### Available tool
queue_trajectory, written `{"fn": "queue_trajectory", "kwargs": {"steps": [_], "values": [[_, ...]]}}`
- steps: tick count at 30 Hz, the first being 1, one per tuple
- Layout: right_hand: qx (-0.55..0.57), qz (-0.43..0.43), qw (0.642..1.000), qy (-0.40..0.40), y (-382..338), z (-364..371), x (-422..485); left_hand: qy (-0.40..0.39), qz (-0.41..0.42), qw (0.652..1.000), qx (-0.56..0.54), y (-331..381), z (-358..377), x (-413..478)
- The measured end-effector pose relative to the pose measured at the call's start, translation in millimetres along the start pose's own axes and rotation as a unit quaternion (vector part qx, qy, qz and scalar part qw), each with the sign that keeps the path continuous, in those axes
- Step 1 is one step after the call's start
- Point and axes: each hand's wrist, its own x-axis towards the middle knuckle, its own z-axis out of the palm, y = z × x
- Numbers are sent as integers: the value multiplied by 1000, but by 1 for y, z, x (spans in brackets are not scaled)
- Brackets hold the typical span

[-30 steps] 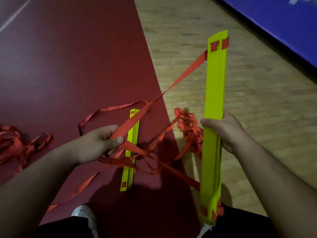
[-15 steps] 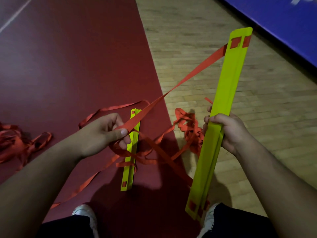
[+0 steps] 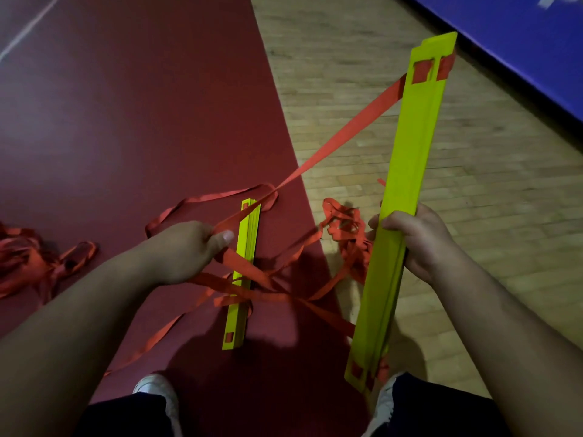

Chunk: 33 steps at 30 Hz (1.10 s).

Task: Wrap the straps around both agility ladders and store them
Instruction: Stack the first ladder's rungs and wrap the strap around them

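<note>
My right hand point(image 3: 413, 238) grips a stack of yellow-green ladder rungs point(image 3: 410, 171) around its middle and holds it upright, its top leaning right. An orange strap point(image 3: 344, 130) runs taut from the slots at the stack's top down to my left hand point(image 3: 192, 247), which pinches it between thumb and fingers. A second stack of yellow-green rungs point(image 3: 241, 310) lies on the red mat under loose orange straps that cross it. More strap is bunched in a pile point(image 3: 344, 234) left of my right hand.
A red mat point(image 3: 126, 121) covers the left floor and wooden boards point(image 3: 489, 200) the right. A blue padded edge point(image 3: 520, 42) runs along the far right. Another heap of orange strap point(image 3: 28, 263) lies at the left edge. White shoes point(image 3: 157, 389) show below.
My right hand has tilted the held rung stack so its top leans right and its bottom swings left. My left hand has drawn the strap slightly up and inward.
</note>
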Motion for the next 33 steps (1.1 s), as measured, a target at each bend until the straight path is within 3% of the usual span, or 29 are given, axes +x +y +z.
{"fn": "queue_trajectory", "kwargs": {"steps": [2,6,11,15,19,25,28,33], "values": [[-3,-2,1000,4,-1,0,1,9,14,1000,-4,-2,2,1],[28,14,999,10,2,0,0,-2,27,981,-190,-6,-2,-2],[50,14,999,3,2,-1,1,16,20,953,-303,4,-1,-5],[94,20,994,-47,4,-9,3,42,61,946,-316,-2,-2,-3],[102,26,989,-107,2,-9,3,53,48,914,-400,-6,-5,-1],[73,5,997,-28,8,-7,7,24,41,915,-401,0,-4,-3],[53,6,998,-42,9,-4,5,14,46,919,-392,2,-2,-3],[54,6,998,13,12,1,10,30,78,907,-412,11,-4,-5]]}}
